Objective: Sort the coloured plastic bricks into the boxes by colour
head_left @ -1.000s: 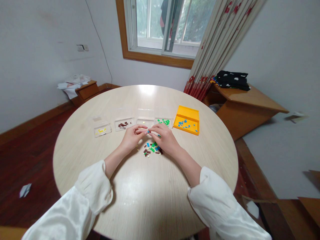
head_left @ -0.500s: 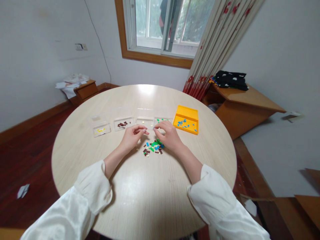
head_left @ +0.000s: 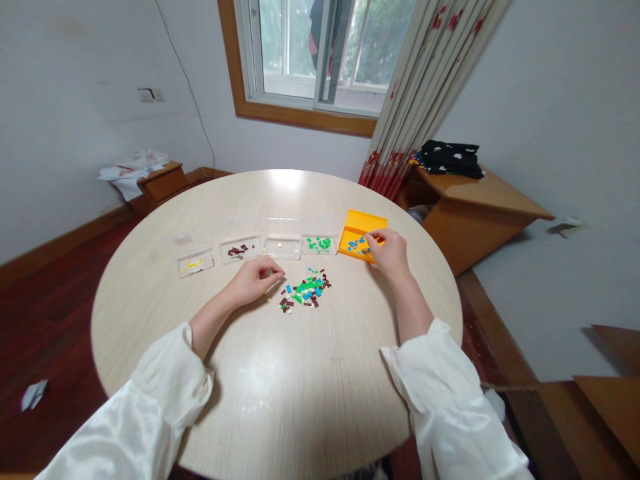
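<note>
Head view, the sole feed I have at this distance: one round table (head_left: pixel 280 400), pale, wood-grained. Item, one loose pile of bricks (head_left: pixel 306 288), brown, green, blue and cream, lying at mid-table between the two hands. Item, one left hand (head_left: pixel 253 280), low beside the pile on its left, thumb and fingertips drawn nearly together; whether a piece sits between them I cannot tell. Item, one right hand (head_left: pixel 391 253), fingers narrowed to a pinch above the tray half of a yellow box (head_left: pixel 367 220), its lid laid back; the fingertips are too small in my picture to show whether they grip anything. Item, blue pieces (head_left: pixel 355 245), scattered in that tray, just left of the right fingertips. Item, four clear boxes in a row to the left: one with green pieces (head_left: pixel 319 244), one with a few cream pieces (head_left: pixel 279 245), one with brown pieces (head_left: pixel 237 251), one with yellow pieces (head_left: pixel 192 265). Hazards, in my judgement: the right hand pressing on the near rim could tip or shift the yellow box and spill its contents; a loose pinch could let any tiny piece drop and skitter over the smooth top; the left hand, so near the pile, could push outlying bricks away with a careless sweep; a full white cuff (head_left: pixel 177 360) could drag strays along.
</note>
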Action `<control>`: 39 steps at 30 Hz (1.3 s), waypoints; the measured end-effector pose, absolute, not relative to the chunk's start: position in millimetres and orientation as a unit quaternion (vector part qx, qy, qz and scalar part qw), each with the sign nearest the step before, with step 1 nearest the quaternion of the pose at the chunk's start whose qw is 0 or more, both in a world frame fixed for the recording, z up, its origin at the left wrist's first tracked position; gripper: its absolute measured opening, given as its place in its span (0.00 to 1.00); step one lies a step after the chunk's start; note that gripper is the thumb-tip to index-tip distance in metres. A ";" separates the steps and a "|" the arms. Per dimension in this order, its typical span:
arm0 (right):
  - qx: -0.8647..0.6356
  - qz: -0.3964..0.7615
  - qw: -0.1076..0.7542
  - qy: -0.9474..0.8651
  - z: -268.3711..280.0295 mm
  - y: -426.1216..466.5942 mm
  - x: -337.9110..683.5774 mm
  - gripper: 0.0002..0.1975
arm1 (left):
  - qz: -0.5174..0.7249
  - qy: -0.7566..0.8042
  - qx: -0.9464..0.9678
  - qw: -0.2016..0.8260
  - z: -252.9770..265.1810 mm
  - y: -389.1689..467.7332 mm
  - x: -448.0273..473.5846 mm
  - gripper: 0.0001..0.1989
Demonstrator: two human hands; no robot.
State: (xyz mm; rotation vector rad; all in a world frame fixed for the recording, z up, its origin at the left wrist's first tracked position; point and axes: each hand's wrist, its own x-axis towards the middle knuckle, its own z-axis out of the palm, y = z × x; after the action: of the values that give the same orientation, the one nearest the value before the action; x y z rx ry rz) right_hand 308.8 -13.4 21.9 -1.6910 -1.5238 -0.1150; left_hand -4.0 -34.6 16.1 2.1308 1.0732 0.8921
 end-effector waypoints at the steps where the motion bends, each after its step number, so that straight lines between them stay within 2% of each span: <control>1: -0.681 -0.039 0.411 -0.605 20.7 -12.9 310.6 0.11 | 0.333 0.404 0.801 0.291 15.4 -34.2 -4.2 0.11; 8: -0.706 -0.032 0.388 -0.592 16.3 -10.2 313.4 0.13 | 0.325 0.400 0.805 0.294 14.3 -33.0 -5.8 0.10; 24: -0.620 -0.054 0.436 -0.650 16.9 -12.1 285.2 0.11 | 0.253 0.354 0.846 0.308 9.3 -40.7 -1.0 0.08; 30: -0.571 0.000 0.428 -0.701 16.3 -22.9 246.8 0.08 | 0.272 0.377 0.837 0.288 11.8 -42.8 2.3 0.07; 39: -0.404 0.107 0.405 -0.813 19.9 -54.8 191.4 0.08 | 0.357 0.430 0.774 0.298 16.1 -40.0 4.1 0.10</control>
State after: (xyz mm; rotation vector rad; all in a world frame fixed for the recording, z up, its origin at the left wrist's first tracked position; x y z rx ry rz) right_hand 191.4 -54.8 19.9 -1.0187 -2.0531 0.2701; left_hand 4.1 -40.0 16.1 2.0568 1.1414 0.9483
